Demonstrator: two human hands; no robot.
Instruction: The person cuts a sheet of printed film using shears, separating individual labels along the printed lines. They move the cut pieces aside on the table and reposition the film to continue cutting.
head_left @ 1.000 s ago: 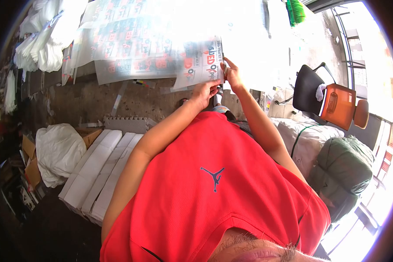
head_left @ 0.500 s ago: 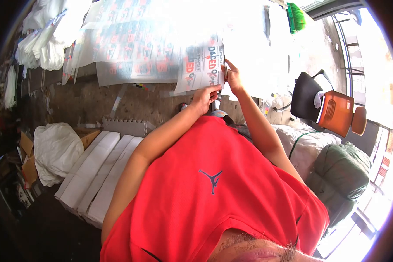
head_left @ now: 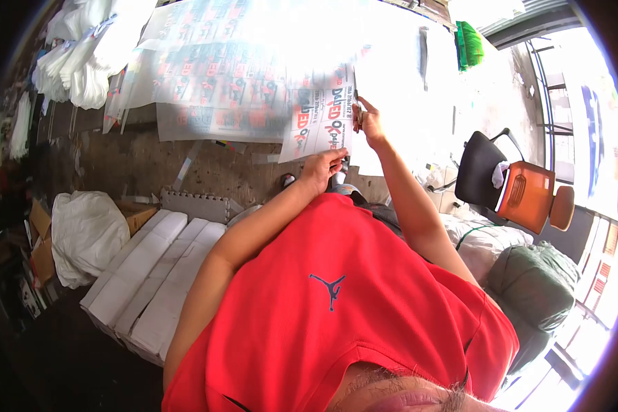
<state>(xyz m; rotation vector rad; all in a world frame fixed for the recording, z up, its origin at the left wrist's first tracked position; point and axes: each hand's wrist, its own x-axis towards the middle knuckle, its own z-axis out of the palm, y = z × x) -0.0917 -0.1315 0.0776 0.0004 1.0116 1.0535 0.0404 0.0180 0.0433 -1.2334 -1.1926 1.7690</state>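
Observation:
A translucent printed sheet (head_left: 316, 123) with red and dark lettering lies at the near edge of the bright white work surface. My left hand (head_left: 323, 170) is at its lower right corner, thumb and fingers closed on the sheet's edge. My right hand (head_left: 371, 126) is along the sheet's right edge, fingers closed around a small dark metal tool (head_left: 358, 122) that looks like scissors. Most of the tool is hidden by the fingers. More printed sheets (head_left: 216, 120) with the same kind of print spread out to the left, partly washed out by glare.
White plastic bundles (head_left: 82, 69) hang at upper left. Long white boxes (head_left: 147, 275) and a white sack (head_left: 89, 233) sit at lower left. An orange and black chair (head_left: 525, 196) stands right, near a green-grey bundle (head_left: 535, 281). A green packet (head_left: 468, 45) lies at the far right.
The whole view has shifted slightly, so the sheets appear lower. My right hand sits a little farther up the sheet's edge from my left hand, which still grips the corner.

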